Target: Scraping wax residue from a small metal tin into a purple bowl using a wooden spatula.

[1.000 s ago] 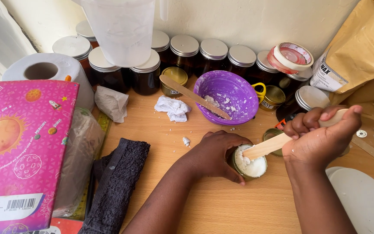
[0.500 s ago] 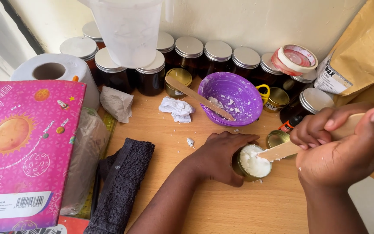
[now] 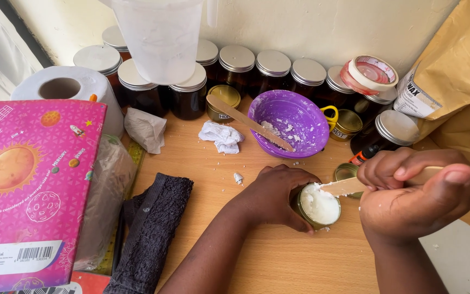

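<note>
Since a second ago the right hand (image 3: 417,190) has dropped, levelling the wooden stick (image 3: 349,186) it pinches; the stick's long axis runs leftward onto the wax-filled tin (image 3: 317,206), which the left hand (image 3: 276,193) clasps on the tabletop (image 3: 208,169).

Home craft bench: lidded jars (image 3: 272,68), wax bag (image 3: 450,71), mixing bowl (image 3: 289,122).

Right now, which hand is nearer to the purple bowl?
Left. The left hand grips the small tin just below the purple bowl; the right hand, holding the wooden stick, is farther off to its lower right.
</note>
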